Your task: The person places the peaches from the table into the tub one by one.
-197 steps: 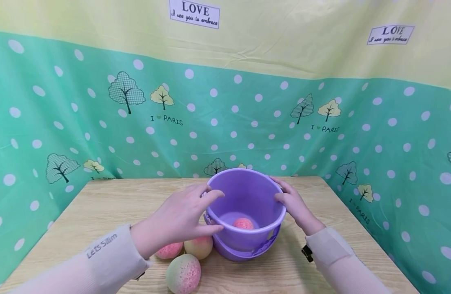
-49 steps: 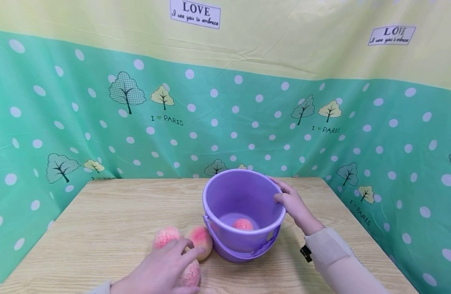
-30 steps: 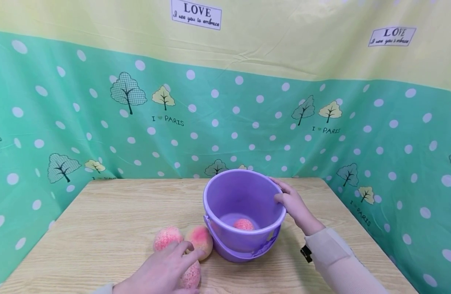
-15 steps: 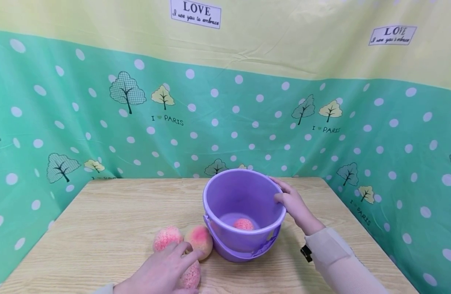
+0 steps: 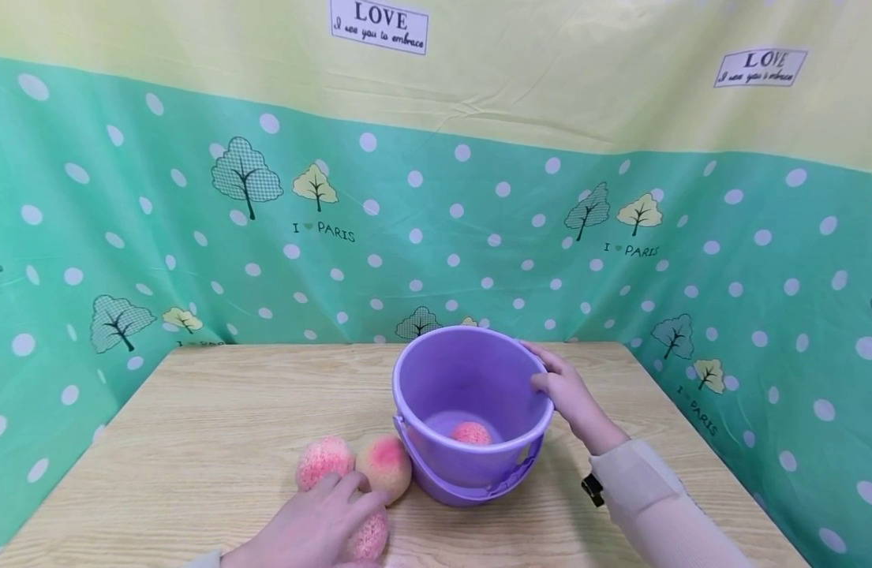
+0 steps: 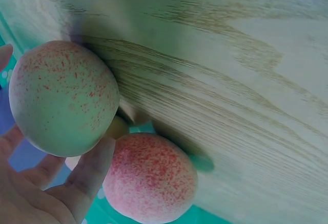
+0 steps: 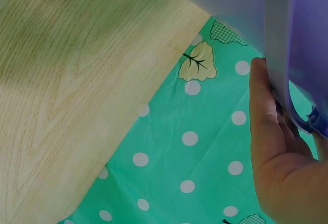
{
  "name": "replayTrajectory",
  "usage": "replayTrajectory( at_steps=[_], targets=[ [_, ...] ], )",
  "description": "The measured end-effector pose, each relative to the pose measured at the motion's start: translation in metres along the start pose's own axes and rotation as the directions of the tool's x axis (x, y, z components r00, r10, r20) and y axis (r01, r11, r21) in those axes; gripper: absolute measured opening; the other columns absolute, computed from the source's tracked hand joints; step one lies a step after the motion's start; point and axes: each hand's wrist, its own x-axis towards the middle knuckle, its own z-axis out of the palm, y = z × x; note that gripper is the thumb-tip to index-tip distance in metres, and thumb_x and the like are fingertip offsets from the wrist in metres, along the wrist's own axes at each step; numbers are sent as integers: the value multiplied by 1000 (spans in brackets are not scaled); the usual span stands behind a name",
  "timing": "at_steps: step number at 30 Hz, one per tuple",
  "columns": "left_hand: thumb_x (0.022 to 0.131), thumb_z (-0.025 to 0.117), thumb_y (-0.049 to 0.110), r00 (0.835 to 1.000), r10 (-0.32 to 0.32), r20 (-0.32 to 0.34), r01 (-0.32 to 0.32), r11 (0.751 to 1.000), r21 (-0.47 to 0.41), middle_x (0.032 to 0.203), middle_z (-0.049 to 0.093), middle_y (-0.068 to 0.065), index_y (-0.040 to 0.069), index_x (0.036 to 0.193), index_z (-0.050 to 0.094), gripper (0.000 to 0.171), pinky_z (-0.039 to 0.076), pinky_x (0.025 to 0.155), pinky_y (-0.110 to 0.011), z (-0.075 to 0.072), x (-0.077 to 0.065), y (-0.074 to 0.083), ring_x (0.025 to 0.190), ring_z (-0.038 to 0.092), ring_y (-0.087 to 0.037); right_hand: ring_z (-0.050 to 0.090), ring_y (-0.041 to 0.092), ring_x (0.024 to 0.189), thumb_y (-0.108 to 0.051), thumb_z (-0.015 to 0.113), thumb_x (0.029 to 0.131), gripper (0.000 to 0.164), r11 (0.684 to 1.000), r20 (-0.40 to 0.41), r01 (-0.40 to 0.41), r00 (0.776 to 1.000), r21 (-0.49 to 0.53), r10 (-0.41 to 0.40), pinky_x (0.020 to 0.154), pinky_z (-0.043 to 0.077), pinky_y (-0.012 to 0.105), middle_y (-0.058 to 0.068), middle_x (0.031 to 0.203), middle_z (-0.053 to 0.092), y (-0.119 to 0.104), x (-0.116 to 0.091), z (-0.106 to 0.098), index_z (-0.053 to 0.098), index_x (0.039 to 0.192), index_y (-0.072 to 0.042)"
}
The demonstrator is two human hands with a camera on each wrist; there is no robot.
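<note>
Curling round the near peach [image 5: 368, 538], the left hand [image 5: 301, 525] pinches it between thumb and fingers; the left wrist view shows this peach as pale green with red speckles. The right hand [image 5: 576, 404] grips the right side of a purple bucket [image 5: 464, 377], its thumb over the rim and its other fingers outside.

The bucket stands right of the left hand on a wood-grain table [image 5: 230, 418], its handle [image 5: 514, 478] hanging down on the near side. Inside, at the bottom, lies a pink peach [image 5: 470, 433].

Beyond the left hand, a speckled pink peach [image 5: 325, 461] sits on the left, and a yellowish peach with a pink patch [image 5: 383, 467] sits to its right, just beside the bucket; whether it touches the bucket cannot be told. Behind the table's far edge hangs a green cloth [image 5: 396, 264] with white dots and printed trees, yellow along the top.
</note>
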Motion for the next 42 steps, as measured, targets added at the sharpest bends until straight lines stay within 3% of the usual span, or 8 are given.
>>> replayTrajectory(
  at_steps=[13, 20, 29, 36, 42],
  targets=[
    [80, 51, 80, 995, -71, 77, 75, 996, -48, 107, 50, 7, 33, 111, 59, 57, 39, 56, -25, 1, -1, 3, 83, 49, -11, 55, 36, 122, 0, 49, 76, 78, 1000, -3, -1, 1000, -3, 1, 84, 52, 32, 23, 152, 41, -1, 0, 0, 39, 152, -16],
    [77, 62, 75, 993, -87, 79, 91, 995, -41, 110, 49, 5, 35, 112, 59, 53, 40, 54, -25, 5, -3, 4, 87, 51, -13, 55, 37, 123, 0, 49, 76, 79, 1000, -4, -4, 1000, -1, 4, 85, 53, 33, 24, 152, 41, 0, 1, 1, 39, 152, -15],
    [75, 59, 79, 990, -89, 110, 94, 995, -45, 110, 49, 3, 31, 117, 60, 64, 42, 55, -26, 9, -4, 3, 89, 51, -14, 55, 36, 123, 0, 49, 76, 79, 1000, -3, -7, 1000, -9, 7, 82, 52, 31, 23, 154, 39, 0, 0, 1, 38, 153, -16],
    [73, 62, 77, 994, -75, 81, 74, 997, 8, 111, 51, 1, 30, 120, 60, 66, 44, 57, -28, 14, -6, 2, 92, 52, -16, 54, 38, 125, -1, 49, 76, 79, 1000, -4, -7, 1000, -8, 7, 83, 52, 31, 24, 154, 39, 0, 0, 1, 38, 153, -16],
    [72, 65, 75, 994, -76, 72, 76, 997, 2, 110, 51, 2, 32, 116, 60, 61, 44, 57, -28, 16, -6, 3, 92, 52, -15, 56, 36, 121, 0, 48, 76, 80, 1000, -3, -8, 1000, -6, 8, 80, 52, 30, 24, 152, 40, 0, -1, 1, 37, 153, -16]
  ],
)
